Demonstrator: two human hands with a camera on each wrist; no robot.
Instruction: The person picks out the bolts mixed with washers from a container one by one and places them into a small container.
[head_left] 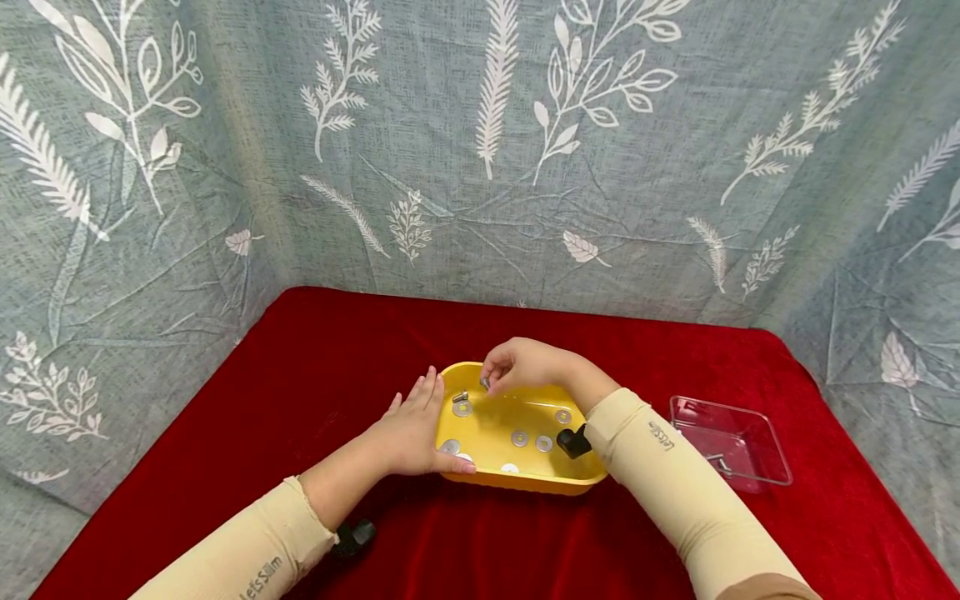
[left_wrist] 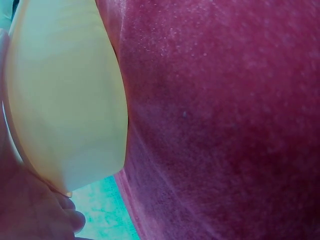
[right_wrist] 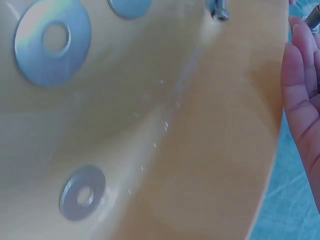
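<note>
My left hand lies against the left end of a yellow tray, fingers extended along its outer wall and thumb over the near rim. Above the tray's far left part, my right hand pinches a small metal bolt between thumb and fingertips; the bolt also shows partly in the right wrist view. Another bolt lies in the tray, touching or overlapping a flat washer. Several more washers are spread over the tray floor. The right forearm hides the tray's right end.
A clear plastic box stands right of the tray, with small metal pieces inside, partly behind the right sleeve. Red cloth covers the table. Patterned curtains hang around its back and sides.
</note>
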